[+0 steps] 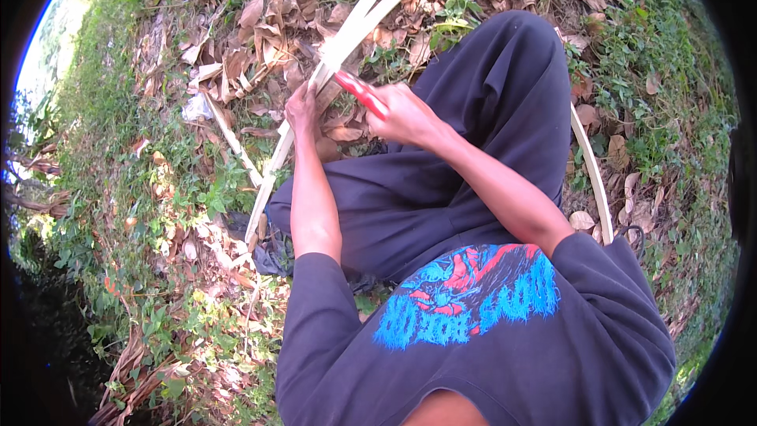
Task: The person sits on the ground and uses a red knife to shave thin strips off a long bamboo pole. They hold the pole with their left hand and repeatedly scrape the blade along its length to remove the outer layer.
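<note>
A long pale strip of what looks like bamboo (272,177) runs from beside my left thigh up past my knees. Beyond my hands it parts into two pale lengths (355,30) that reach the top of the view. Around the strip, just below where it parts, my left hand (300,110) is closed. My right hand (404,116) grips the red handle of a knife (360,93). The handle points up and left to the fork in the strip, close to my left fingers. The knife's blade cannot be made out against the pale wood.
My bent legs in dark trousers (505,95) lie under and beside my arms. Another pale strip (230,136) rests on the ground at left, near a whitish scrap (196,107). One more strip (593,170) curves at right. Dry brown leaves (268,28) and green plants surround me.
</note>
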